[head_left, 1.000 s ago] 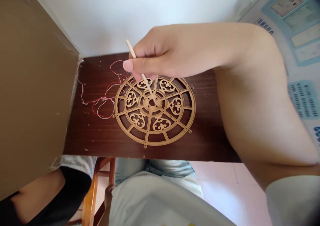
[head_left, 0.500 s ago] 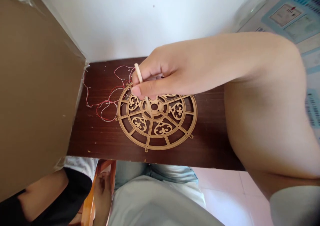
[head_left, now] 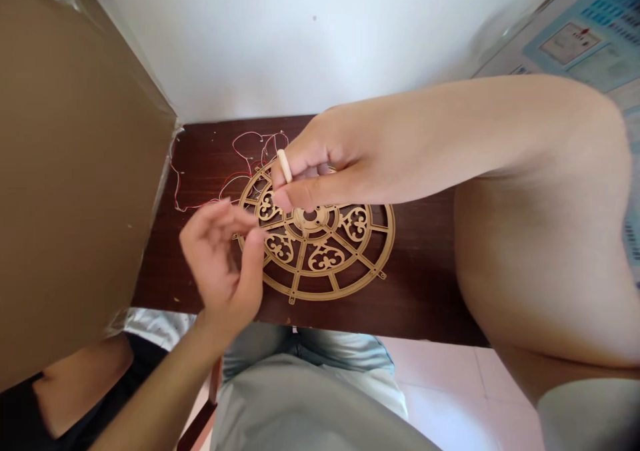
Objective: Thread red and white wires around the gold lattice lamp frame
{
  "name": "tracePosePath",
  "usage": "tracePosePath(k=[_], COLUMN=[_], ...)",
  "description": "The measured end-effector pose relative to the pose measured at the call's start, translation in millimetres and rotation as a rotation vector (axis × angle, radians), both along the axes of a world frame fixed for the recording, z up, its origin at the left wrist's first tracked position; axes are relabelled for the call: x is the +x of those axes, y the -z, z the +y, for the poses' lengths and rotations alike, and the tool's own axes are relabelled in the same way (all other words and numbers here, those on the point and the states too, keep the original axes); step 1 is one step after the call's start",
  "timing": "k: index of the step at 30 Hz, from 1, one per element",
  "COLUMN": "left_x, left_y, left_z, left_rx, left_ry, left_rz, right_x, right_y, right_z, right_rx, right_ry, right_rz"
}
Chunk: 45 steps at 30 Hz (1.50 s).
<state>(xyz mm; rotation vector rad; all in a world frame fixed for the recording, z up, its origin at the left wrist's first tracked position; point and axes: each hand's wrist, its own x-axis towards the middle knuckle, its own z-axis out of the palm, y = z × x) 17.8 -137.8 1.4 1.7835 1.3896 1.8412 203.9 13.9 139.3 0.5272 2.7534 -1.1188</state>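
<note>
A round openwork disc [head_left: 333,295], tan and wood-like with spokes and scroll ornaments, lies flat on the dark brown table. Above its far part is my right hand [head_left: 320,164], closed in a pinch around a thin pale wooden stick [head_left: 285,165]. The stick's upper end juts out over my fingers; its lower end is hard to make out against the disc. My left hand [head_left: 225,258] hovers over the disc's left edge, fingers half curled and thumb apart, with nothing in it.
Thin red and white wires [head_left: 235,141] lie tangled behind and left of the disc. A cardboard panel [head_left: 75,171] rises at the left, a white wall [head_left: 310,51] behind. Another person's arm [head_left: 85,378] is at lower left. A printed sheet [head_left: 575,44] is at upper right.
My left hand has come up from below the table edge to the disc's left side. My right hand, still pinching the stick, has shifted slightly down and right in view.
</note>
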Motion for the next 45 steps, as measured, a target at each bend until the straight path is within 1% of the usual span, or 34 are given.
tracePosePath(k=[2, 4, 5, 7, 9, 10, 13, 15, 18, 21, 26, 30, 35, 45], left_x=[5.5, 8.5, 9.2, 9.7, 9.2, 8.6, 5.5, 2.8, -0.4, -0.6, 5.3, 12.3, 18.5, 24.2], left_y=[-4.1, -6.3, -6.1, -2.7, 3.9, 7.6, 15.7, 16.8, 13.6, 9.8, 9.6, 11.3, 11.2, 10.9], left_z=[38.9, 70.6, 83.8, 104.7, 117.9, 121.5, 122.1, 117.0, 108.0, 102.0, 98.9, 98.1, 99.3, 99.3], left_rx=[0.022, 0.014, -0.048, -0.11, -0.177, -0.217, -0.314, -0.308, -0.242, -0.109, 0.102, 0.193, 0.309, 0.386], left_ry=[0.075, 0.12, 0.166, 0.267, 0.355, 0.38, 0.479, 0.551, 0.594, 0.575, 0.635, 0.597, 0.575, 0.501], left_rz=[-0.016, -0.033, -0.02, 0.005, 0.024, 0.039, 0.185, 0.204, 0.244, 0.39, 0.394, 0.48, 0.506, 0.535], right_x=[3.4, 6.0, 6.9, 7.5, 7.9, 8.6, 15.3, 23.3, 34.6, 38.1, 29.7, 23.6, 21.3, 20.1], right_y=[2.2, 2.2, 0.8, -4.2, -9.5, -10.9, -6.1, 3.6, 19.6, 29.2, 33.7, 36.9, 40.0, 44.5], right_z=[2.6, 4.2, 4.2, 3.1, 3.0, 4.8, 20.5, 37.4, 60.1, 69.7, 67.7, 66.7, 68.4, 69.3], right_rx=[0.003, 0.012, 0.01, 0.008, 0.016, 0.023, 0.032, 0.027, -0.005, -0.069, -0.137, -0.174, -0.183, -0.155], right_ry=[-0.021, -0.058, -0.075, -0.065, 0.008, 0.059, 0.186, 0.249, 0.384, 0.464, 0.44, 0.41, 0.391, 0.377], right_rz=[0.015, 0.051, 0.067, 0.061, 0.005, -0.032, -0.056, 0.028, 0.221, 0.278, 0.196, 0.152, 0.129, 0.051])
